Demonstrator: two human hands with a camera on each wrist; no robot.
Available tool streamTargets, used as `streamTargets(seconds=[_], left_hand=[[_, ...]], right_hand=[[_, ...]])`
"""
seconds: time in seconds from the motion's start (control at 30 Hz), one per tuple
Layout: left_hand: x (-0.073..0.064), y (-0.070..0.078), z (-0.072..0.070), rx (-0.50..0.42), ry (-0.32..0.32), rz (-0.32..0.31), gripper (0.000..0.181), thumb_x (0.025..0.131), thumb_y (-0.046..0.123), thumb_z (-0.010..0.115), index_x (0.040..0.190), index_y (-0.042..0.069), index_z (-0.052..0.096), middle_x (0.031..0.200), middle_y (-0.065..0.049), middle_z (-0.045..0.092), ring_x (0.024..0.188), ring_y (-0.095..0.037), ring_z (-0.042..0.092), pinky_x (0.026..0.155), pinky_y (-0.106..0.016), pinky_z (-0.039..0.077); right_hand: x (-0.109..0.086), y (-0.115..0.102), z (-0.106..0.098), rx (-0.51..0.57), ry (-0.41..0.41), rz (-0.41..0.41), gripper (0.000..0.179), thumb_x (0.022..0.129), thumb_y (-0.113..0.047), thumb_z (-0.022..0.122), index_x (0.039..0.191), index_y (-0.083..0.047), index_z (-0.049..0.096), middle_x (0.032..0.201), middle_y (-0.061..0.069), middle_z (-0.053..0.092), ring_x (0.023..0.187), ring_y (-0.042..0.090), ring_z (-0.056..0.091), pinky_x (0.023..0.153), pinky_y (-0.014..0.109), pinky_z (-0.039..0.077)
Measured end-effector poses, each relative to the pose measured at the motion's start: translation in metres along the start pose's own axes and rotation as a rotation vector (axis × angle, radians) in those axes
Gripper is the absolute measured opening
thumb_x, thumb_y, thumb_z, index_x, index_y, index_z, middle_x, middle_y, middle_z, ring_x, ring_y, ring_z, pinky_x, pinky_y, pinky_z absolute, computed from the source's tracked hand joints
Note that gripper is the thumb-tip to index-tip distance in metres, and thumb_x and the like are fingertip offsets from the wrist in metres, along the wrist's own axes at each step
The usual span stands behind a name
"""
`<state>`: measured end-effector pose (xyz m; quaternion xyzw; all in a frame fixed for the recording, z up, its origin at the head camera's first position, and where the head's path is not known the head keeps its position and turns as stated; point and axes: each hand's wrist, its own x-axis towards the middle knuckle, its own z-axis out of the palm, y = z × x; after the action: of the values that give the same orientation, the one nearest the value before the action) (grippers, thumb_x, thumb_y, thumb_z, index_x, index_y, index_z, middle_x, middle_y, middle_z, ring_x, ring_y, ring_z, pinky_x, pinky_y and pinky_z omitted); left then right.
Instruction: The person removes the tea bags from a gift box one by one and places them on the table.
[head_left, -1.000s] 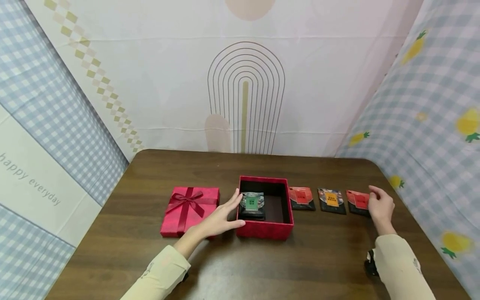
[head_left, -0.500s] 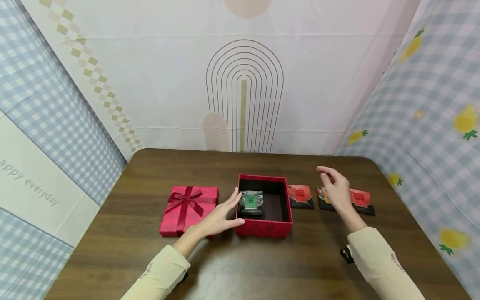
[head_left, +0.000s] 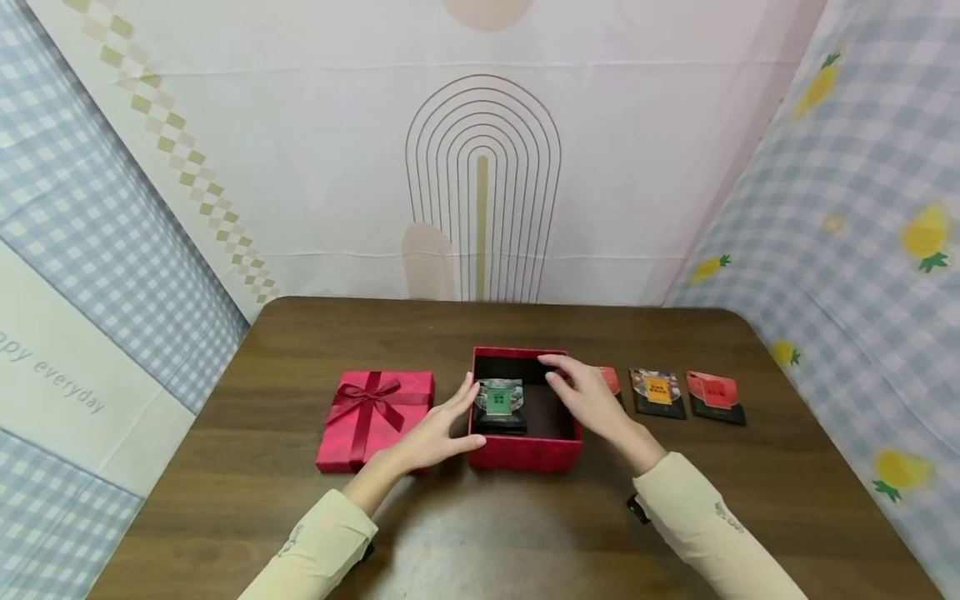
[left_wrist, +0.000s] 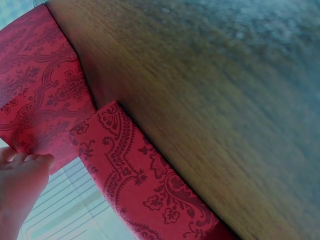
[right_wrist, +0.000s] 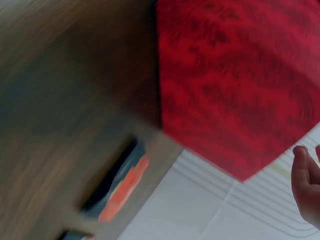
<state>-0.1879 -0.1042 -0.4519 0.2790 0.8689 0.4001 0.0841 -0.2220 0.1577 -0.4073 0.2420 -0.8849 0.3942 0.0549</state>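
An uncovered red box [head_left: 525, 454] stands mid-table, with green-labelled black sachets [head_left: 499, 404] in its left half. My left hand [head_left: 435, 433] spreads its fingers against the box's left side; in the left wrist view its fingertips [left_wrist: 42, 159] meet the patterned red wall [left_wrist: 45, 85]. Over the box's right rim is my right hand [head_left: 588, 396], fingers loosely bent and holding nothing. To the right lie a red-labelled sachet [head_left: 611, 382] partly hidden by that hand, an orange-labelled sachet [head_left: 657, 393] and another red-labelled sachet [head_left: 716, 396].
Left of the box lies its red lid [head_left: 408, 408], tied with a dark red bow [head_left: 367, 400]. The brown wooden table [head_left: 480, 533] ends at the back against a printed white cloth [head_left: 330, 192]. Checked cloth [head_left: 847, 317] hangs on the right.
My right hand has moved left from the far-right red-labelled sachet, past the orange-labelled one, to above the box. My left hand has stayed at the box's left side.
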Motion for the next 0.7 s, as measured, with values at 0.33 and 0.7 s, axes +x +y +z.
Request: streamTargets(seconds=[0.33,0.7], left_hand=[[0.000,0.000,0.001,-0.016,-0.002,0.003,0.079,0.087,0.036,0.060,0.147,0.012,0.014,0.153,-0.009,0.001,0.137,-0.027,0.018,0.106,-0.047,0.024],[0.001,0.000,0.000,-0.022,-0.001,0.015,0.080,0.087,0.035,0.061,0.147,0.010,0.014,0.153,-0.010,0.001,0.136,-0.027,0.018,0.105,-0.047,0.025]], right_hand=[[0.016,-0.003,0.040,-0.141,-0.175,0.132,0.035,0.092,-0.011,0.052,0.123,0.004,0.053,0.124,0.023,0.053,0.114,0.034,0.050,0.094,0.048,0.039],[0.016,-0.002,0.059,-0.318,-0.395,0.299,0.048,0.093,-0.017,0.050,0.132,0.008,0.040,0.130,0.031,0.043,0.120,0.041,0.042,0.100,0.048,0.033]])
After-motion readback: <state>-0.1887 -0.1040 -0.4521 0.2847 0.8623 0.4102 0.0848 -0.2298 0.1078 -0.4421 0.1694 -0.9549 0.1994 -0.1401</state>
